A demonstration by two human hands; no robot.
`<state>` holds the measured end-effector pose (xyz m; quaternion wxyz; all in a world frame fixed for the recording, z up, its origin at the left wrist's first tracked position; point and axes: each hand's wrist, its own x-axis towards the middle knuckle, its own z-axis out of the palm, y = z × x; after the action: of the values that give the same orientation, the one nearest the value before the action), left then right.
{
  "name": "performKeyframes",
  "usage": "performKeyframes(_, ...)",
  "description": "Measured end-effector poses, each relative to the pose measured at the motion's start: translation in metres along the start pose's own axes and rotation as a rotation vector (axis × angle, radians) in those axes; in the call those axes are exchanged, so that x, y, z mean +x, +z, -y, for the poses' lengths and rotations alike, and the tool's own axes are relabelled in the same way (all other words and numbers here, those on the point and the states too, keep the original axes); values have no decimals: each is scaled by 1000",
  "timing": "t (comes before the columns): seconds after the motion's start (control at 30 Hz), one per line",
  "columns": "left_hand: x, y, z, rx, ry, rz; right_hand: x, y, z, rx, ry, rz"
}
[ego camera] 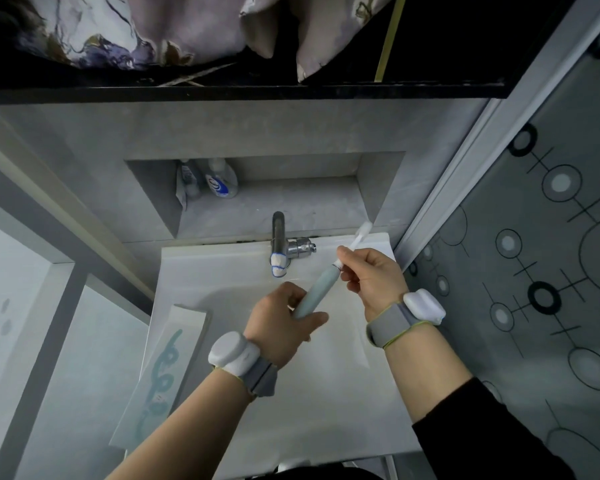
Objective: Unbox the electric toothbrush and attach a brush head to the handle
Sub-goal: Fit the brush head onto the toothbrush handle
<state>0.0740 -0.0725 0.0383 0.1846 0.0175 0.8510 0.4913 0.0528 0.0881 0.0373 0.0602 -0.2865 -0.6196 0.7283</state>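
Over a white sink (326,393), a pale blue handle (317,292) slants up and to the right, its long axis in line with the white brush head (359,237) at its top, bristles pointing toward the far wall. The left hand (284,323) wraps the handle's lower end; the right hand (371,275), nearer the joint, pinches the head's base. Seating looks close to done. The box (163,372) lies at the sink's left edge.
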Motion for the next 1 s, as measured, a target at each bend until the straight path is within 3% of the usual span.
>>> performKeyframes(0.23, 1, -2, 1, -184, -5, 94, -2, -3, 0, -10, -35, 23)
performKeyframes(0.37, 2, -5, 4, -329, -66, 240, -2, -4, 1, -17, -69, 53)
performKeyframes(0.47, 1, -5, 5, -256, -72, 313, -2, -5, 0, -48, -68, 58)
performKeyframes(0.73, -3, -2, 9, -148, -46, 100, -3, -5, -8, -71, -33, -19)
performKeyframes(1.0, -8, -4, 7, -147, 34, 99, -6, -4, -8, -41, -54, -14)
